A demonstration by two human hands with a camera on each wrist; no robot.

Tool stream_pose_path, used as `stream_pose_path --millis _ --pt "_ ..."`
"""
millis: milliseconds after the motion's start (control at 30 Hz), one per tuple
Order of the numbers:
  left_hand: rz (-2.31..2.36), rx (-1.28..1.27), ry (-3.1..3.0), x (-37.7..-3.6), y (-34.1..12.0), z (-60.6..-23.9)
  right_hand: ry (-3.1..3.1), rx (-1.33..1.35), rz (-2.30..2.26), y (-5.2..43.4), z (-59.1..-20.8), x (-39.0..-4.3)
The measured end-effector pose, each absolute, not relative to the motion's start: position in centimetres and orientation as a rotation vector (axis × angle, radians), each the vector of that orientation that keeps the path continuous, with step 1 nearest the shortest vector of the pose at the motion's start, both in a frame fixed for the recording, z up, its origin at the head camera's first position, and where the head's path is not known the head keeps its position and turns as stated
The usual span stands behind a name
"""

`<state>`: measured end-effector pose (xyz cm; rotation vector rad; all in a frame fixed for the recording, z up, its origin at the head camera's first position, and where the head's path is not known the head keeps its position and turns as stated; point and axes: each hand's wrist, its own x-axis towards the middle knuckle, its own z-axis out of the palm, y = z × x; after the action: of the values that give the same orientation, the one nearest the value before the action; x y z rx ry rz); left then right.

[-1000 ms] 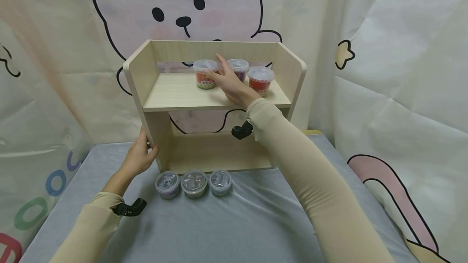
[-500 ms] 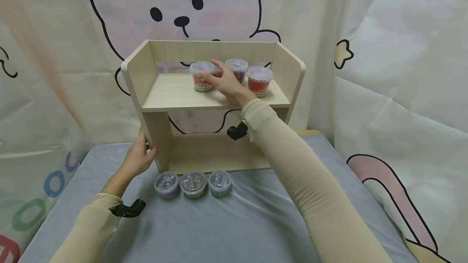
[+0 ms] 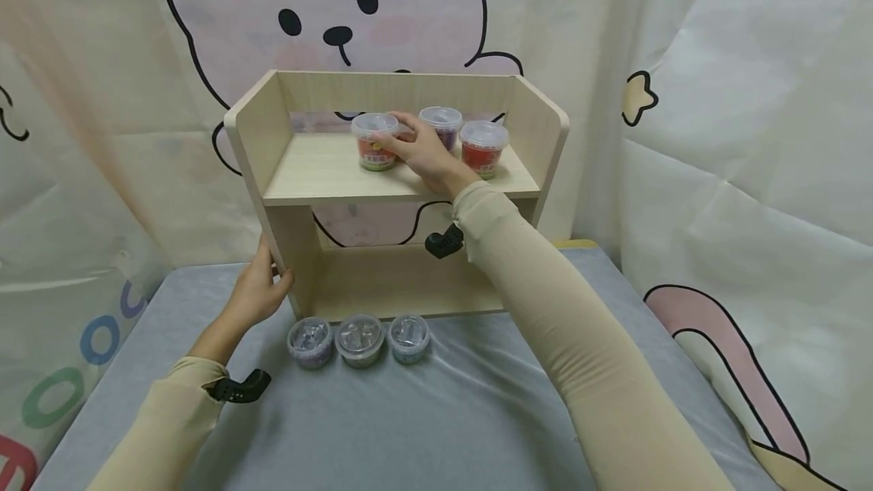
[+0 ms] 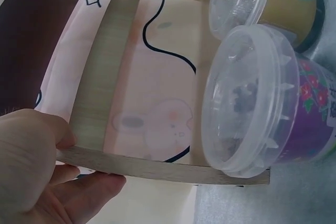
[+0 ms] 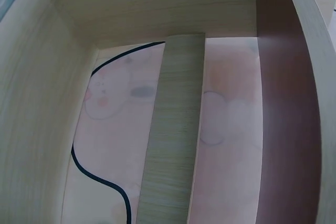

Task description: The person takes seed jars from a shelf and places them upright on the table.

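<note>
A two-tier wooden shelf stands on the table. On its upper board my right hand pinches the left one of three lidded plastic tubs, thumb in front and fingers behind. This tub has a clear lid, a red label and a green base. Just right of the hand are a purple tub and a red tub. My left hand grips the front edge of the shelf's left side panel; in the left wrist view, the thumb and fingers straddle that edge. The right wrist view shows the shelf's lower compartment, without the hand.
In front of the shelf, a purple tub, a yellowish tub and a bluish tub stand in a row. A grey-blue cloth covers the table. Printed curtains surround it at the back and sides.
The tub at my right hand has shifted slightly left and toward the front on the upper board, with the hand following. My left hand stays on the side panel.
</note>
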<state>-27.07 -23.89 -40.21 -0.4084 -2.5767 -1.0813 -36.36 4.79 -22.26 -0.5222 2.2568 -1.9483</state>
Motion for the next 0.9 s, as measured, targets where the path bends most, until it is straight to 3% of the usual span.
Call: stream_pose_path --millis 300,533,900 --pt "-1.065 -0.346 -2.559 -26.9 -23.7 -40.4 2.140 -0.542 -1.966 4.9 -21.9 -35.7" --pt "-1.029 -0.325 -2.548 -26.9 -23.6 -40.8 2.041 -0.501 -2.010 6.1 -21.0 -33.5" --pt "-0.998 -0.312 -2.570 -26.7 -23.5 -40.6 2.292 -0.666 -1.889 8.5 -21.3 -30.0"
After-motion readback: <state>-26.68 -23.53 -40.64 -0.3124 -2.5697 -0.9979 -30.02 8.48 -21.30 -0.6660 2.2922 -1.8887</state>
